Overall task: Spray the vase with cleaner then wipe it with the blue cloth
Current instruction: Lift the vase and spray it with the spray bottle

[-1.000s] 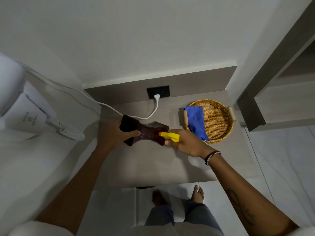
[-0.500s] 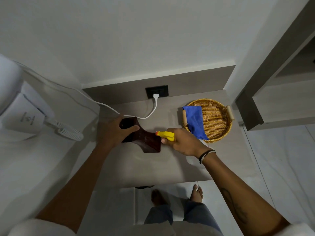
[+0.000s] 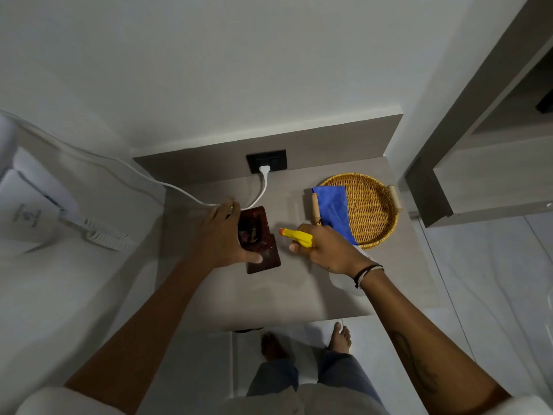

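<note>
A dark red-brown vase (image 3: 258,238) stands upright on the grey table (image 3: 269,295), its square mouth facing the camera. My left hand (image 3: 223,235) grips it from the left side. My right hand (image 3: 326,250) holds a spray bottle with a yellow nozzle (image 3: 296,236) that points left at the vase from a short gap; the white bottle body (image 3: 347,283) is mostly hidden under my wrist. The blue cloth (image 3: 332,209) hangs over the left rim of a wicker basket, behind my right hand.
A round wicker basket (image 3: 371,211) with two handles sits at the table's back right. A white cable (image 3: 185,196) runs from a black wall socket (image 3: 266,161) past the vase to a device on the left. A grey shelf unit (image 3: 478,163) stands right. Bare feet show below the table edge.
My left hand has turned the vase from lying tilted on its side to upright, with its mouth up. The spray nozzle has stayed just right of it.
</note>
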A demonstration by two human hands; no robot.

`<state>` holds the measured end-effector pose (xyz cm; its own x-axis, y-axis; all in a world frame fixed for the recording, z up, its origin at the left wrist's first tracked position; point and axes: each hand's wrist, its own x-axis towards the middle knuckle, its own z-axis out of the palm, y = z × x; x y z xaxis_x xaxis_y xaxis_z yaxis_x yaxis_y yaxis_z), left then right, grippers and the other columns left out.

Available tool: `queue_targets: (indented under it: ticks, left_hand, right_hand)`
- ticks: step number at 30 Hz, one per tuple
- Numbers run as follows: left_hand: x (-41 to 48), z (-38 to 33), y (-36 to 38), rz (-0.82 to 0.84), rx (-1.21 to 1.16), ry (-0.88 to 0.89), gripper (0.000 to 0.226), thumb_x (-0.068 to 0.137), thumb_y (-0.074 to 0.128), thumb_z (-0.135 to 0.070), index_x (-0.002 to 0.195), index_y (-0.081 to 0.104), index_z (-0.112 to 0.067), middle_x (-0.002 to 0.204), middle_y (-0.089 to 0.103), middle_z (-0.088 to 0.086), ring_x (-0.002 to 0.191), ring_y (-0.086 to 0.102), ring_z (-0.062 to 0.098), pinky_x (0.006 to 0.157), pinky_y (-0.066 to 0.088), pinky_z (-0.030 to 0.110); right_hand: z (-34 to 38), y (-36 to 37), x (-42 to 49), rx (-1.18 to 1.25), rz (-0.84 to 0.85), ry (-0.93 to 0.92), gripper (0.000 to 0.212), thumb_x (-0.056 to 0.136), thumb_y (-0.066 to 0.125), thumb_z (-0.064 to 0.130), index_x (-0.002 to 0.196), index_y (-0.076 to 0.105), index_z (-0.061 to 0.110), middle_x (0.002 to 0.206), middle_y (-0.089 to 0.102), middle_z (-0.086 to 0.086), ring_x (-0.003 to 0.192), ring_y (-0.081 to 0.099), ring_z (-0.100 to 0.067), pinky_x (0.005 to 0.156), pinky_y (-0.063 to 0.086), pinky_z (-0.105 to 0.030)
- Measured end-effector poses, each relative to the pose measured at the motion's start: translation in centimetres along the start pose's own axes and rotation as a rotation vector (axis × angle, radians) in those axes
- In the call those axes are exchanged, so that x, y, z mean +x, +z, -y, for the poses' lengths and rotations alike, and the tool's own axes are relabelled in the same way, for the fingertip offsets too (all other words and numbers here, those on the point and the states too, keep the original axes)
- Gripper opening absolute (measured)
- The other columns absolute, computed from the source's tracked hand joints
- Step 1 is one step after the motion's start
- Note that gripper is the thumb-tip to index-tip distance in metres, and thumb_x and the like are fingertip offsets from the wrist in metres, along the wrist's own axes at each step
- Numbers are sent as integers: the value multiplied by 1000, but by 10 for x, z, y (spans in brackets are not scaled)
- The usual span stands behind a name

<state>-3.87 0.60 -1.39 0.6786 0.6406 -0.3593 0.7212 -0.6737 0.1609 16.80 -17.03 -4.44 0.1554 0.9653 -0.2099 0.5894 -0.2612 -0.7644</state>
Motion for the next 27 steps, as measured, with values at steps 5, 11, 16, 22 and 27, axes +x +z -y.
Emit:
queue_targets:
  ticks: [5,11,16,22,27]
  left_hand:
    - [4,8,-3,-170,-301,-43,106,55,86,-70,147,57,-25,132,69,2,118,65,25,100,57,47]
    - [6,31,0,-248,-717,-441,59,57,95,-65,94,68,-27,92,73,-5,90,75,21,69,56,31]
    - [3,43,-3,-233,-806,-526,69,49,92,-71,91,70,-20,87,75,-1,81,74,18,66,54,31]
    - [0,45,-3,-243,-842,-506,55,62,98,-57,94,74,-20,90,77,-1,82,75,16,66,55,28]
    - [1,47,-2,-241,-839,-494,59,59,98,-61,97,72,-24,95,77,-3,87,75,15,74,59,33]
  right_hand:
    - [1,1,-2,0,16,-7,25,103,66,38,110,66,13,97,74,-9,87,70,-25,81,59,-51]
    - [16,8,4,7,44,-50,25,103,67,37,113,68,14,101,75,-9,91,70,-26,82,58,-52]
    - [32,14,17,25,49,-56,32,104,65,40,120,69,13,106,77,-9,94,73,-27,83,59,-47]
    - [31,16,22,-10,53,-15,34,103,65,46,118,67,15,104,78,-9,94,73,-29,78,57,-40]
    - [18,10,10,-39,82,23,33,102,66,46,110,65,14,95,72,-4,88,71,-25,81,60,-52]
